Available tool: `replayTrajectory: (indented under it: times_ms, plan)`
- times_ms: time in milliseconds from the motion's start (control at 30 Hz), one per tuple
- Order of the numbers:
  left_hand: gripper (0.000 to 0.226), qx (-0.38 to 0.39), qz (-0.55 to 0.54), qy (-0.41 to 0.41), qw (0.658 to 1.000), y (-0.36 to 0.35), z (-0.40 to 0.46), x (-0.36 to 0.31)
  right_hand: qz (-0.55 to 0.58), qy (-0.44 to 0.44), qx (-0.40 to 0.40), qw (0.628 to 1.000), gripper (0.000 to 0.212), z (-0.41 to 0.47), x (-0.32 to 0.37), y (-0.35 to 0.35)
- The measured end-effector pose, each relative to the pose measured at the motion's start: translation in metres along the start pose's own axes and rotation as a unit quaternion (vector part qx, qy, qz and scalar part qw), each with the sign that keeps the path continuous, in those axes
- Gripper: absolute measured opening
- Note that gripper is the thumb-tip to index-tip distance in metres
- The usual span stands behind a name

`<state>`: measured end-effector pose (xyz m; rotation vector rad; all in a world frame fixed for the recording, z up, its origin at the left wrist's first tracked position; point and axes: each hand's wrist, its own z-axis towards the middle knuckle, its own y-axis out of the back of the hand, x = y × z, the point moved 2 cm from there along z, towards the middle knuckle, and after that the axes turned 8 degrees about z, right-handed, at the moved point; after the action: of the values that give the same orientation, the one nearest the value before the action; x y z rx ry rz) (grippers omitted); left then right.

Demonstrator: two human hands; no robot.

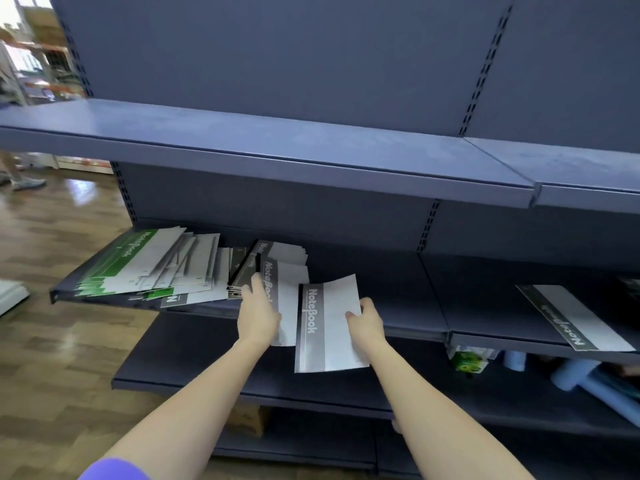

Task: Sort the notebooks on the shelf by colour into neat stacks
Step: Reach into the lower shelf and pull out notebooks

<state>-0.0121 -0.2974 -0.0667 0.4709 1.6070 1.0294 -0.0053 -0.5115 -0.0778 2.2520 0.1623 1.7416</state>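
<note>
Holding one grey notebook (327,327) by its edge, just off the shelf (408,317), the right hand (365,320) seems to be pulling it out to go with its colour, while the left hand (258,311) presses flat, fingers straight, on the grey pile (287,271).

Counts on the shelves

There were 2 hands, 1 lone notebook (575,318) at right, 2 blue rolls (588,386) below; the piled notebooks (156,268) couldn't be counted.
</note>
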Motion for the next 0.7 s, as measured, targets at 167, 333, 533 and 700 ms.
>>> replayTrajectory:
  times_ms: [167,333,533,700]
  plan:
    - [0.053,-0.006,-0.033,0.024,0.999,-0.015,-0.034,-0.026,0.030,0.024,-0.009,0.999,0.007,-0.020,-0.007,0.049]
    - [0.055,0.023,-0.072,0.025,0.997,-0.027,-0.064,-0.066,0.018,0.019,-0.037,0.999,0.006,-0.040,-0.022,0.102]
    - [0.055,0.028,-0.118,0.028,0.992,-0.034,-0.083,-0.099,0.019,0.023,-0.030,0.999,0.008,-0.047,-0.027,0.136]
    - [0.057,0.093,-0.167,0.000,0.982,-0.051,-0.085,-0.120,0.036,0.031,-0.070,0.996,0.007,-0.036,-0.027,0.160]
